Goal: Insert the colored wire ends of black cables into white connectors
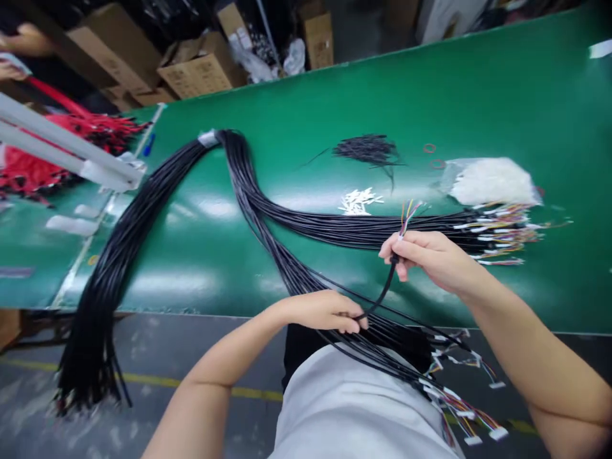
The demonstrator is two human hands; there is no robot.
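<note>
My right hand (pixel 425 254) pinches one black cable (pixel 386 290) near its end, colored wires (pixel 409 215) fanning out above; my left hand (pixel 329 310) is clamped on it lower down, over a bundle (pixel 297 274). Beyond, on the green table (pixel 459 95), lie white pieces (pixel 359 202) and a clear bag (pixel 495 181).

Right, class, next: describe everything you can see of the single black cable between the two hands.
The black cable is slender, smooth and plastic-looking. Thin multicoloured wires fan upward from its end, past the right-hand grip that pinches it. It bows down to the left-hand grip, near the front edge of the green table. Its course beyond is unclear.
</note>
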